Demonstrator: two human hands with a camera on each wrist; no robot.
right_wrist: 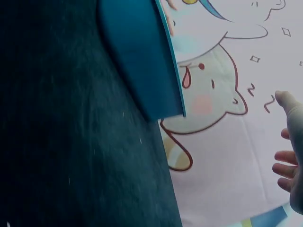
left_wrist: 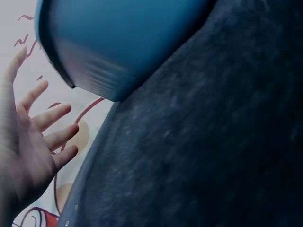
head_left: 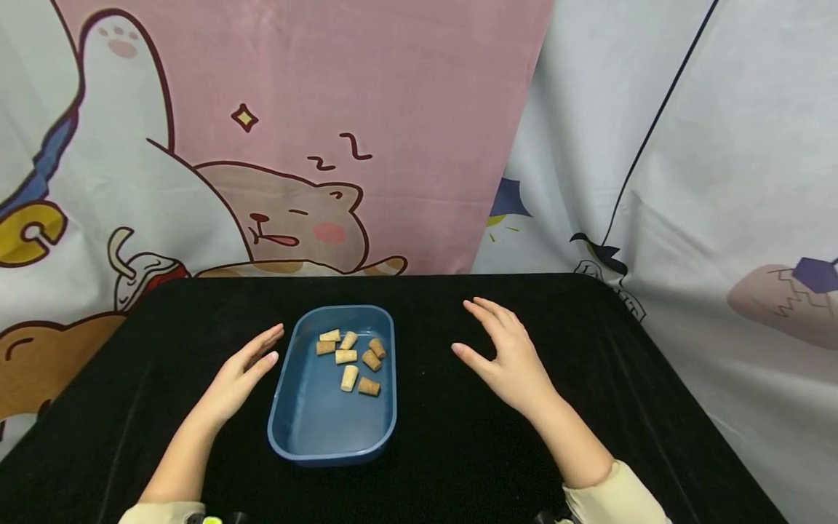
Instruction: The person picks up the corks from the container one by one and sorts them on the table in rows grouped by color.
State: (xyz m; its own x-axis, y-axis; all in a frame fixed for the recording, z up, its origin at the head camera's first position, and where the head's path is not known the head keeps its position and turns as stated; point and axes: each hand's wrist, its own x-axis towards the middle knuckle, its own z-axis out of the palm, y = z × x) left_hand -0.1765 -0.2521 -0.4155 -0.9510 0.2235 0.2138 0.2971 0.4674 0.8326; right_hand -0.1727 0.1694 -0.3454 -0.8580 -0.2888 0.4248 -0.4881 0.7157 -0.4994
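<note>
A blue rectangular tray (head_left: 314, 429) stands on the black table, with several short cork pieces (head_left: 345, 356) lying in its far half, some pale and some browner. The left hand (head_left: 238, 375) hovers just left of the tray, fingers extended, holding nothing. To the right of the tray, with a wider gap, the right hand (head_left: 507, 356) is raised with fingers spread and nothing in them. In the left wrist view the left hand (left_wrist: 38, 142) is beside the tray's outer wall (left_wrist: 109, 52). The right wrist view has the right hand (right_wrist: 291, 156) apart from the tray (right_wrist: 137, 56).
Black cloth (head_left: 458, 451) covers the table. Behind it hangs a pink and white curtain (head_left: 425, 131) with cartoon animals. A thin dark line (head_left: 661, 109) runs down the white part at the right.
</note>
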